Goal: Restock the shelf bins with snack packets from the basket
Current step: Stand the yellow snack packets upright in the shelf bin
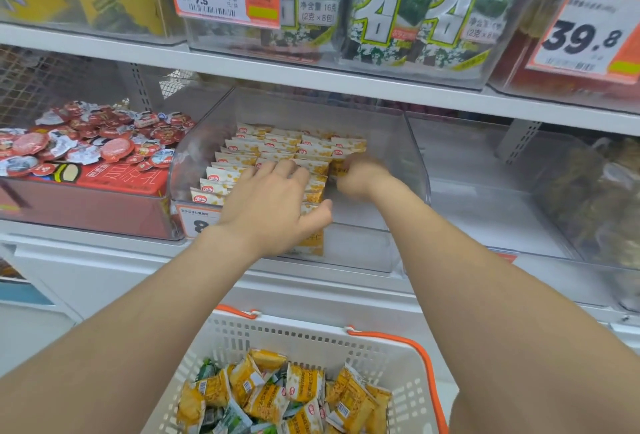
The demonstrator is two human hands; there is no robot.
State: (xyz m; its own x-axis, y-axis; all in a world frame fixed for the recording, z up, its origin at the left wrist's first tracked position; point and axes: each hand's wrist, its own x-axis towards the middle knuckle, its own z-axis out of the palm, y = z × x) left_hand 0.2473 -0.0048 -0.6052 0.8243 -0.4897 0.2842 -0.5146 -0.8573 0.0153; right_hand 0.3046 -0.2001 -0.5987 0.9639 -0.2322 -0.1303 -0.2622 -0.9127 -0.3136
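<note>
Clear plastic forms the middle bin (pixel 417 156) on the shelf, and inside it yellow-and-white snack packets (pixel 277 146) stand in neat rows, filling the left and centre while the right side of the floor is bare. The left hand (pixel 273 205) lies flat on the front rows with straight, spread fingers and the thumb out to the side. The right hand (pixel 360 177) sits with curled fingers against the right-hand row. It is blurred, so I cannot tell whether it pinches a packet.

Below, a white basket (pixel 311 333) with orange handles holds a loose heap of yellow packets (pixel 301 388), with a few green packets (pixel 207 369) among them. The neighbouring bin on the left carries a red box (pixel 104 211) piled with round red-and-white sealed cups (pixel 104 135). On the shelf above, clear bins hold green seaweed packs (pixel 415 17).
</note>
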